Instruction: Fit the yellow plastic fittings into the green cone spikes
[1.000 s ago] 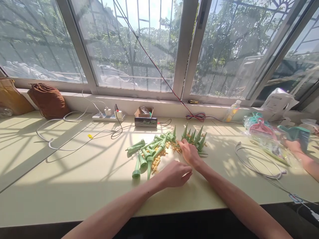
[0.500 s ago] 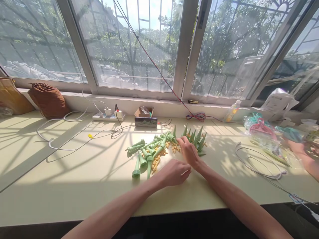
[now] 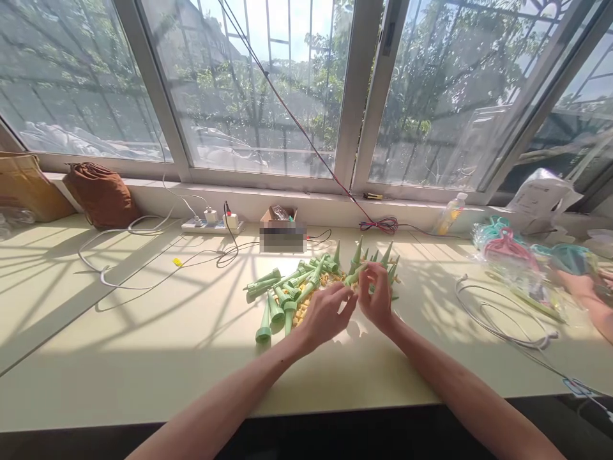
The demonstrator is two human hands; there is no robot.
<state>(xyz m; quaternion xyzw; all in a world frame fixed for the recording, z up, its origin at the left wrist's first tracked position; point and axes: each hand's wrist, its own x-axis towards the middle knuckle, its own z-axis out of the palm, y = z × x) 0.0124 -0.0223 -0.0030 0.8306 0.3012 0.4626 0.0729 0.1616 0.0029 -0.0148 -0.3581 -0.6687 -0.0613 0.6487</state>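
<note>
My right hand (image 3: 376, 297) is closed, its fingertips pinching a green plastic cone spike (image 3: 353, 278) held tilted above the table. Close beside it is my left hand (image 3: 326, 314), fingers curled with thumb and fingertips near each other; whatever they hold is too small to make out. Left of the hands lies a heap of green cone spikes with wide caps (image 3: 289, 291), several on their sides. Small yellow-orange plastic pieces (image 3: 301, 313) lie among them, partly hidden by my left hand. Behind my right hand, several green spikes (image 3: 385, 254) stand points up.
A dark box-like object, blurred out (image 3: 283, 237), stands before a small cardboard box (image 3: 275, 214). A power strip (image 3: 211, 225), cables and a brown drawstring bag (image 3: 101, 195) are at the left. On the right lie a coiled cable (image 3: 502, 335), plastic bags (image 3: 510, 249) and another person's hand (image 3: 579, 284).
My right hand has drawn back from the pieces and now holds a green spike. My left hand has risen and turned toward it, bringing the two hands together.
</note>
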